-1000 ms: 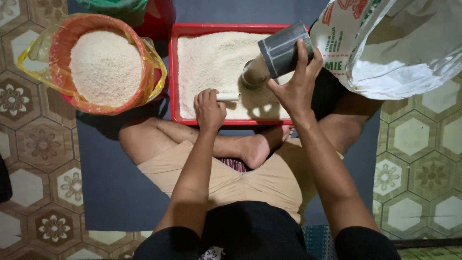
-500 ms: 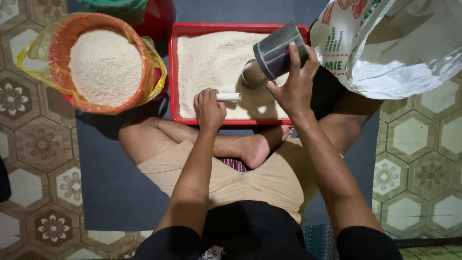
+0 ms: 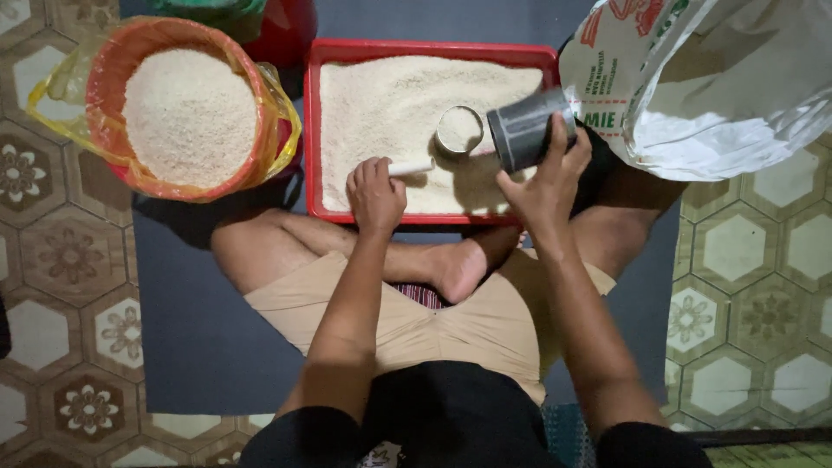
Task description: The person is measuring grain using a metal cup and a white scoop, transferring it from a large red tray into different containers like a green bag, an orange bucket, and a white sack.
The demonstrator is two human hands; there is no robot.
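One red tray [image 3: 314,130], one orange basket [image 3: 104,78], two cups [image 3: 529,130], one sack [image 3: 728,87].

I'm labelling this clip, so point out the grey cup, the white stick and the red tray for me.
grey cup [image 3: 525,130], head view, on its dark side wall.
white stick [image 3: 412,168], head view, on the end past the left hand.
red tray [image 3: 433,50], head view, on its far rim.

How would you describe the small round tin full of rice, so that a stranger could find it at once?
Find the red rectangular tray of rice in front of the seated person. The small round tin stands upright in its rice, beside the grey cup in the right hand. Unlike the tilted cup, it is filled and untouched.
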